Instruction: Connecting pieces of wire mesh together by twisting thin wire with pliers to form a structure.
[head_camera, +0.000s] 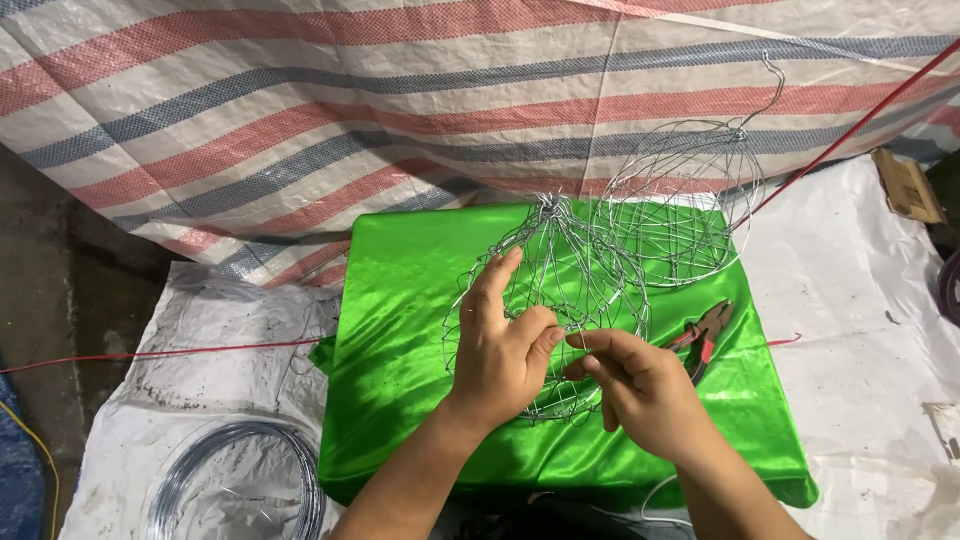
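1. Your left hand (503, 355) pinches the wire frame (548, 300), index finger raised.
2. Your right hand (640, 385), touching it, pinches the same wire.
3. Pliers (706, 335) lie just right of your right hand.

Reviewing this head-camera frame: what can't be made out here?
- Wire frame: the part under both hands, head view, is hidden by the left hand and right hand.
- Pliers: handles partly hidden behind the right hand.
- Wire coil: cut off by the bottom edge.

Brown cardboard piece (908, 186) — flat, far right, on white sheet
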